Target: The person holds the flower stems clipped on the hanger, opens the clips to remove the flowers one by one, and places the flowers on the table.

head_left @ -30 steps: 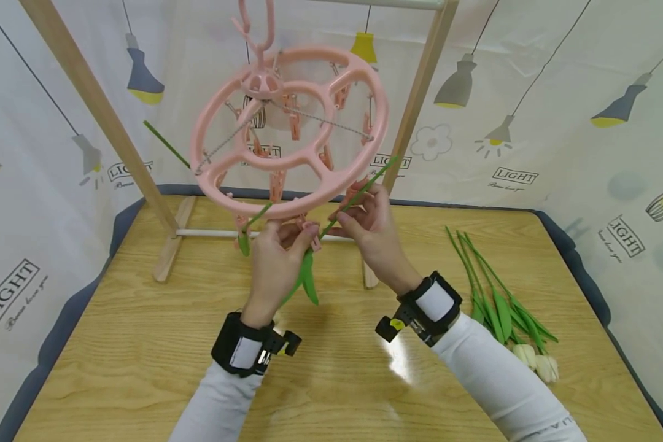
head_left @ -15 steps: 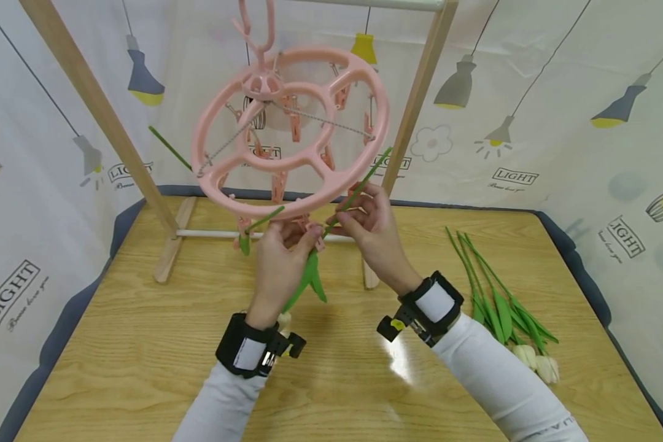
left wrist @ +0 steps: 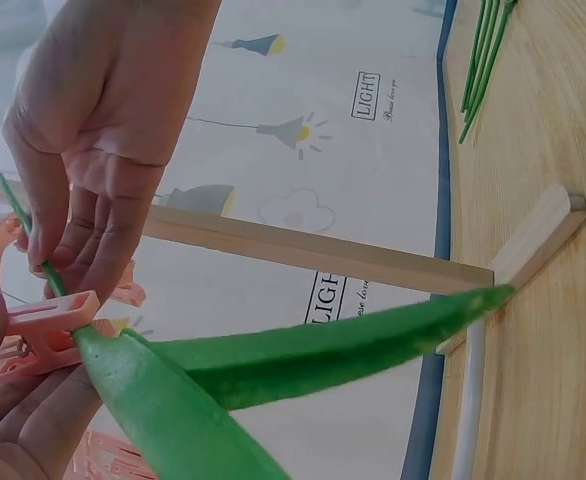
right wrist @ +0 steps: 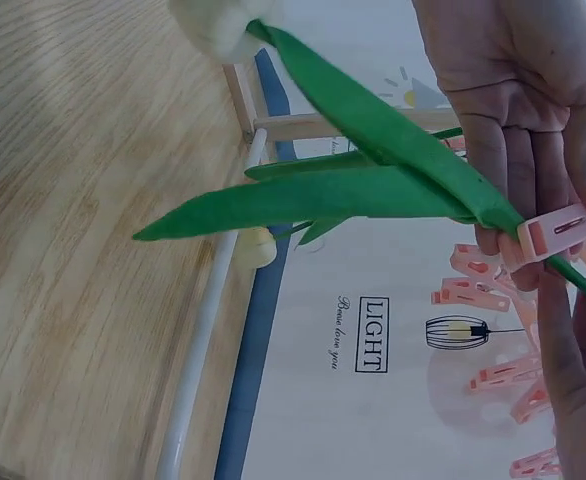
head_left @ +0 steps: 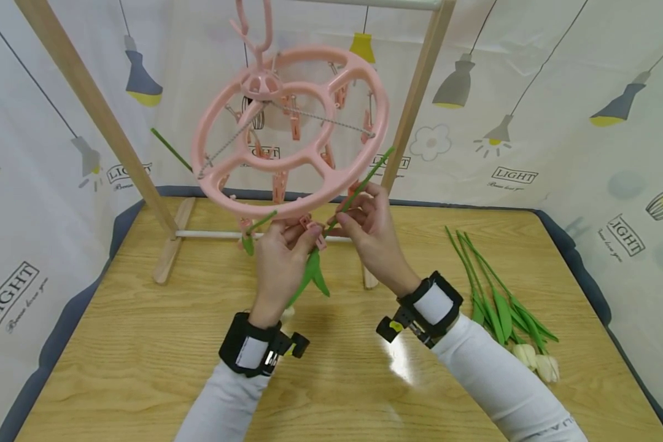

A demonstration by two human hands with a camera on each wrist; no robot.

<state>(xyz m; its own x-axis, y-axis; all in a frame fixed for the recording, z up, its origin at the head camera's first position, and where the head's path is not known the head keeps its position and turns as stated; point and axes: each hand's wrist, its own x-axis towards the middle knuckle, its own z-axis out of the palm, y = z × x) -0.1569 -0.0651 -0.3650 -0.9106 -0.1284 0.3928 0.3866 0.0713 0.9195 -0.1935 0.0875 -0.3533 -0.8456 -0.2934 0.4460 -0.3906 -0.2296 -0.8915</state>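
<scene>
Under the front rim of a pink round clip hanger (head_left: pixel 287 212), my left hand (head_left: pixel 279 264) pinches a pink clothespin (left wrist: pixel 48 330) between thumb and fingers. An artificial white tulip (right wrist: pixel 373 195) runs through this peg's jaws, its bloom hanging downward and its leaves just below the peg. My right hand (head_left: pixel 377 236) pinches the tulip's green stem (head_left: pixel 367 179) above the peg, thumb against fingers. Another tulip hangs at the hanger's left, its leaf (head_left: pixel 247 245) below a peg; its bloom (right wrist: pixel 257 248) shows in the right wrist view.
A wooden rack (head_left: pixel 420 92) with a white lower bar (head_left: pixel 210 234) stands around the hanger at the table's back. Several more pegs (head_left: pixel 294 126) dangle from the ring. Loose white tulips (head_left: pixel 500 307) lie on the table (head_left: pixel 420 393) at right. Lamp-print cloth (head_left: pixel 563 123) encloses the table.
My left hand, with the peg and tulip, has shifted slightly to the right. The stem's upper end has moved a little left and up. My right hand stays nearly in place.
</scene>
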